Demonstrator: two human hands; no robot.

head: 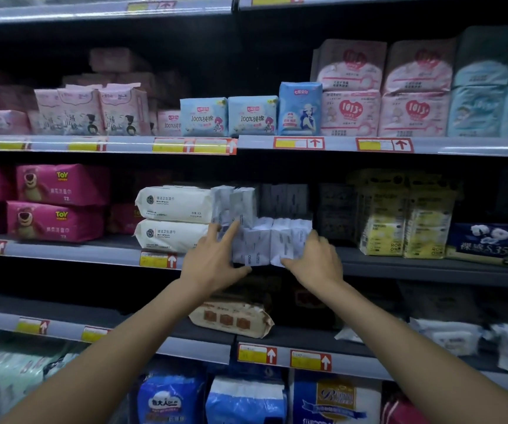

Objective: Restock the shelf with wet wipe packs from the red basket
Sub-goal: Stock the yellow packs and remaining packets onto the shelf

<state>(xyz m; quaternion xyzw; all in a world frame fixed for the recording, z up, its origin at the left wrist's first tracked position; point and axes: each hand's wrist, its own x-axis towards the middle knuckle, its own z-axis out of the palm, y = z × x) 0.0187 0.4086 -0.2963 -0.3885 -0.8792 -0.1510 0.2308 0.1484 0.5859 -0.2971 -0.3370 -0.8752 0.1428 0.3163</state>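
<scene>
- We are at the placing step: a row of small white wet wipe packs stands at the near edge of the middle shelf, just right of two larger white packs.
- Our left hand is spread, its straight fingers touching the row's left end.
- Our right hand presses the right end, thumb along the near bottom edge; blur hides whether its fingers curl round a pack.
- The red basket is out of view.
- Next, we judge, the row needs an even push toward the far side, packs kept upright.
</scene>
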